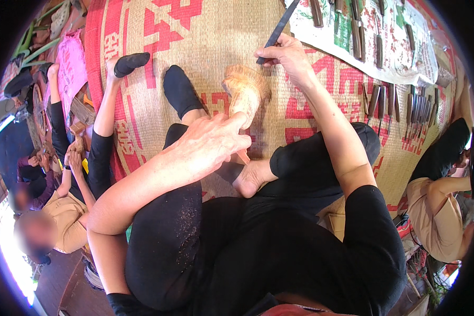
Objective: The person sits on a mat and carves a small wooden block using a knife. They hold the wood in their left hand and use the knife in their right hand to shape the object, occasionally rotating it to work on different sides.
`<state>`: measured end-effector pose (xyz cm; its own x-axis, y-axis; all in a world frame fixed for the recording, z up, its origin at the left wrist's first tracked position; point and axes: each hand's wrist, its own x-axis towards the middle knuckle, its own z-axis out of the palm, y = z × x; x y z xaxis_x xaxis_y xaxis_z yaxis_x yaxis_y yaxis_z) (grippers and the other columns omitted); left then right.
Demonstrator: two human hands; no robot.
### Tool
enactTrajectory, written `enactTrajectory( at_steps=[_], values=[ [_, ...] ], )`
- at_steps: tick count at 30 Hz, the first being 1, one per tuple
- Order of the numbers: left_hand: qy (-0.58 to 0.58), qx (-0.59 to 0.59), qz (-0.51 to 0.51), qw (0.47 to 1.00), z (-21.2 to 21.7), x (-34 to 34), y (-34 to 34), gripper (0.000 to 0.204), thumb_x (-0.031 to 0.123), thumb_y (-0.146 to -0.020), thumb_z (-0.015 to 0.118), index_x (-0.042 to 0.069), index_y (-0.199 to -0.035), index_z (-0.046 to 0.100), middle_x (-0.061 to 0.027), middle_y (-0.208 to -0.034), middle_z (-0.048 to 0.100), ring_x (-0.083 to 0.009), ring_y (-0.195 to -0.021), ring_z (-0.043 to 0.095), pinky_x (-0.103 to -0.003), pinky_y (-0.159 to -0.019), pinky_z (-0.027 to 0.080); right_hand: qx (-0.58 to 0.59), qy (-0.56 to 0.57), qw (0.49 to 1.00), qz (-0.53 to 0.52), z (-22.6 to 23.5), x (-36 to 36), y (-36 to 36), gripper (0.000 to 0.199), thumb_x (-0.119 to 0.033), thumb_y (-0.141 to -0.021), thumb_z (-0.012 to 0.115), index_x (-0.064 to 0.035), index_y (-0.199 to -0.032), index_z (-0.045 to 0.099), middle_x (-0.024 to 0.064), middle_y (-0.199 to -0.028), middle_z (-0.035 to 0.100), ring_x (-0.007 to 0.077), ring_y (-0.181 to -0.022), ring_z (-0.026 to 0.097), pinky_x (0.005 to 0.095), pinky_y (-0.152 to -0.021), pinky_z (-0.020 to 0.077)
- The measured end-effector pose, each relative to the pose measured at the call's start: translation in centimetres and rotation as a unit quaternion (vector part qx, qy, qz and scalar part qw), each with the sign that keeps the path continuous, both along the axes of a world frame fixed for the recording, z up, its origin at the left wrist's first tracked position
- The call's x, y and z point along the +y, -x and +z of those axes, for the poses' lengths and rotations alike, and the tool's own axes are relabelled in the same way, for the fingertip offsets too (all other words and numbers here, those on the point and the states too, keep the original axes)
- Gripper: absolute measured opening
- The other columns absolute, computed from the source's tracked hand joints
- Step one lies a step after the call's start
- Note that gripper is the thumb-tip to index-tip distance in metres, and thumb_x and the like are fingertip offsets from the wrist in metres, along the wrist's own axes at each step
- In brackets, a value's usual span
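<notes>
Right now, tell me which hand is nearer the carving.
Left. The left hand touches the near end of the carving; the right hand, holding a dark bar, is apart from it, off its far end to the right.

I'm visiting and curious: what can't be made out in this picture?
Head view:
Far end of the dark tool in the right hand: cut off by the top edge.
Lower end of the carved wood: covered by the left hand.
Person at far right: partly cut off by the dark round rim.
</notes>
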<state>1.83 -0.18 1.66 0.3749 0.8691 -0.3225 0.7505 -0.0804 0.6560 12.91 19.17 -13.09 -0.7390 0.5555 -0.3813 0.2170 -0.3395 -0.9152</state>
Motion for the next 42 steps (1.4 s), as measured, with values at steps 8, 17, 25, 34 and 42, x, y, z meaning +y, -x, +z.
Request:
enactTrajectory(
  at_steps=[8,17,25,34,42],
  values=[
    [0.022,-0.003,0.044,0.999,0.3,0.0,0.3,0.031,0.005,-0.062,0.071,0.010,-0.090,0.059,-0.0095,-0.092,0.048,-0.0306,-0.085,0.055,-0.041,-0.070,0.043,-0.037,-0.013,0.999,-0.024,-0.8,0.5,0.0,0.009,-0.009,-0.079,0.069,-0.0036,-0.085,0.065,0.0081,-0.079,0.068,0.0101,-0.064,0.062,0.0219,-0.060,0.0510],
    [0.157,-0.172,0.304,0.924,-1.4,-0.3,6.4,0.043,0.013,-0.070,0.075,0.001,-0.109,0.060,-0.0014,-0.092,0.047,-0.0137,-0.095,0.051,-0.028,-0.085,0.041,0.015,-0.011,0.998,-0.053,-1.2,1.1,-0.5,0.013,-0.013,-0.081,0.068,-0.0026,-0.088,0.064,0.0080,-0.079,0.068,0.0118,-0.070,0.065,0.0247,-0.065,0.0520],
    [0.154,-0.260,0.484,0.821,-3.9,0.3,9.6,0.057,0.022,-0.083,0.070,0.003,-0.132,0.046,-0.0039,-0.118,0.058,-0.0115,-0.108,0.054,-0.028,-0.092,0.043,0.005,-0.006,0.998,-0.062,-1.8,1.6,-1.1,0.015,-0.016,-0.082,0.068,-0.0022,-0.088,0.064,0.0087,-0.079,0.069,0.0121,-0.070,0.065,0.0250,-0.066,0.0522],
    [0.094,-0.454,0.581,0.669,-6.0,-1.1,13.6,0.046,0.021,-0.093,0.056,0.002,-0.131,0.042,-0.0120,-0.125,0.055,-0.0217,-0.110,0.058,-0.035,-0.083,0.053,0.004,0.001,0.997,-0.077,-1.0,1.7,-1.2,0.014,-0.011,-0.079,0.068,-0.0007,-0.088,0.063,0.0079,-0.078,0.068,0.0106,-0.069,0.063,0.0221,-0.063,0.0498],
    [0.088,-0.552,0.584,0.589,-7.3,-3.6,17.1,0.041,0.024,-0.094,0.054,0.004,-0.129,0.046,-0.0126,-0.113,0.060,-0.0215,-0.090,0.063,-0.034,-0.074,0.055,-0.008,0.008,0.997,-0.072,-0.8,1.7,-1.0,0.015,-0.011,-0.080,0.069,0.0003,-0.087,0.062,0.0082,-0.077,0.067,0.0111,-0.068,0.063,0.0229,-0.063,0.0503]
  ],
)
